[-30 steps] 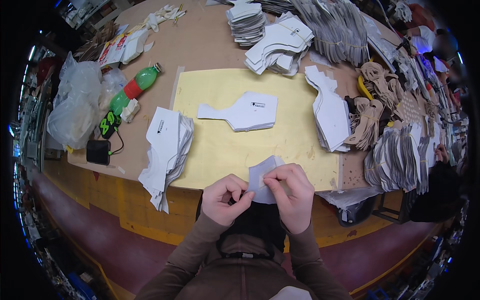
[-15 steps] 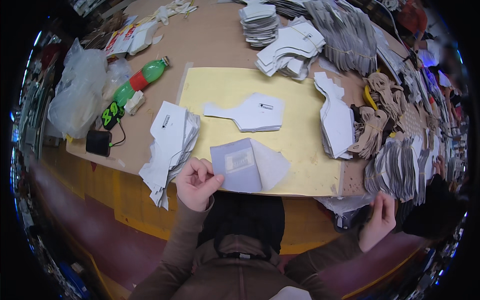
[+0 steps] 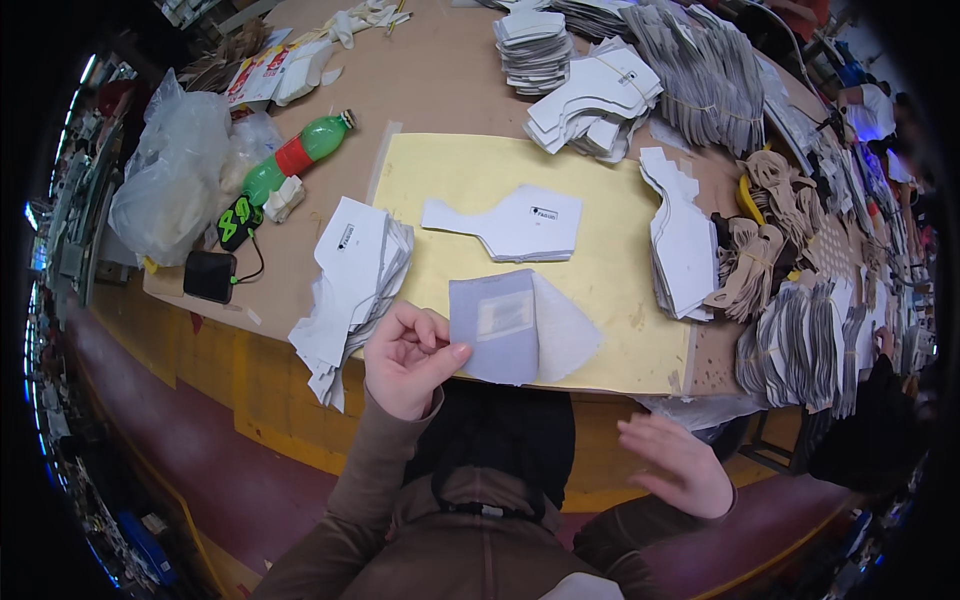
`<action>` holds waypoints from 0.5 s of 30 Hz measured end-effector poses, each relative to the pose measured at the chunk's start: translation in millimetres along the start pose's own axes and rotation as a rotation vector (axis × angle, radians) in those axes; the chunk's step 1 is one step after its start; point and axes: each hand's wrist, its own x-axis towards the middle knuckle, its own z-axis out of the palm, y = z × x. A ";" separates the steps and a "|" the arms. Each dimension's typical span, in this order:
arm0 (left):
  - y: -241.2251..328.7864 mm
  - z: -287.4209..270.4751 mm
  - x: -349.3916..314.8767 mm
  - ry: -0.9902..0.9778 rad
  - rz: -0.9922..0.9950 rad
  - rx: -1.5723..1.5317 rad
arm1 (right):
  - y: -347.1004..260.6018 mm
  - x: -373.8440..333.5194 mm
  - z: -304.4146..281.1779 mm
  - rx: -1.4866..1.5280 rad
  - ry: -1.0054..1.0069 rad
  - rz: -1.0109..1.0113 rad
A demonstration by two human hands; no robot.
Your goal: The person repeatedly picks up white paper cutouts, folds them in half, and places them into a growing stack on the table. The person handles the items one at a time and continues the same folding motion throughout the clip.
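My left hand [image 3: 412, 362] pinches the left edge of a bluish-grey cut fabric piece [image 3: 500, 355] between thumb and fingers. That piece carries a pale rectangle on its face, and a whitish flap spreads from its right side. Over the table's front edge, my right hand [image 3: 682, 468] holds nothing; its fingers are stretched out and slightly blurred. Behind the grey piece, a small stack of white cut pieces [image 3: 520, 225] lies on the yellow sheet [image 3: 620, 340]. A taller white stack [image 3: 350, 265] stands just left of the sheet, beside my left hand.
Another white stack [image 3: 682, 240] lies at the sheet's right side. Bundled beige straps [image 3: 755, 250] and grey cut pieces [image 3: 800, 335] sit farther right, with more stacks [image 3: 535, 50] at the back. Left are a green bottle [image 3: 300, 155], plastic bags [image 3: 175, 180] and a cabled black device [image 3: 210, 277].
My right hand has moved left and inward from the table's right front, its fingers opening out. My left hand still holds the grey piece. The whole view has shifted slightly.
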 end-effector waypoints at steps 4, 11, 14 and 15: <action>5.2 -0.9 -5.6 0.008 0.007 0.011 | -5.0 38.9 42.0 -0.507 0.910 -0.026; 2.9 -2.9 -3.0 0.021 -0.043 -0.079 | 57.1 31.1 24.7 1.104 -0.207 -1.073; 6.5 -11.8 5.7 0.017 -0.093 -0.213 | 101.3 30.6 69.9 1.452 -0.507 -1.010; 7.6 -14.6 7.7 0.026 -0.104 -0.236 | 112.5 24.4 88.3 1.381 -0.451 -0.783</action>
